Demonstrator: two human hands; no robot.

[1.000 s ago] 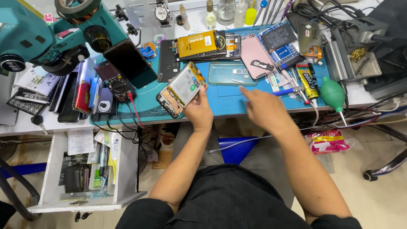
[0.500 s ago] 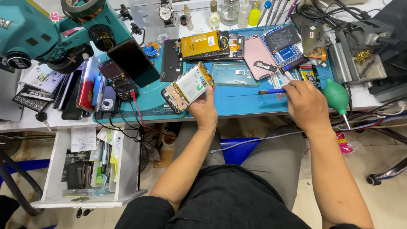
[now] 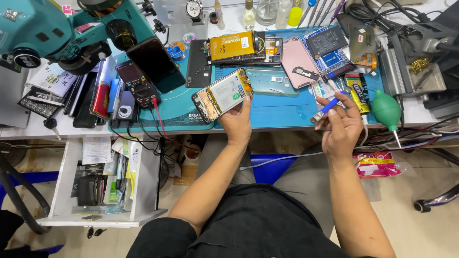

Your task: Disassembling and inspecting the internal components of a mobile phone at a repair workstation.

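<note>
While tipped up on its near edge above the blue work mat (image 3: 287, 107), opened phone (image 3: 223, 94) angled toward the wearer, insides bared for a clear look: pale battery, gold-toned parts at either end. Left hand (image 3: 236, 122) clamped on its lower right corner from below, fingers wrapped round the edge, leaving the open face unobstructed. Right hand (image 3: 340, 126) raised off the table (image 3: 28, 126), closed around a slim blue-handled tool (image 3: 327, 107), metal tip pointing left toward the phone but well apart from it; grip near the handle's middle, pen-like, suited to fine control. Hands apart, each busy with its own thing.

Spread along the mat's far side, within arm's reach: a yellow-labelled battery (image 3: 233, 46) lying on another dismantled handset, a pink phone back (image 3: 299, 62), a clear screen panel (image 3: 271, 80) laid flat just beyond the held phone. Green rubber air blower (image 3: 386, 110) resting at the mat's right end, nozzle toward the table edge. Black multimeter (image 3: 139, 88) on the left, red and black leads trailing over the front. Teal microscope (image 3: 57, 28) swung off to the far left, out of the working space. Open drawer (image 3: 98, 179) below, crammed with papers and small gear.
</note>
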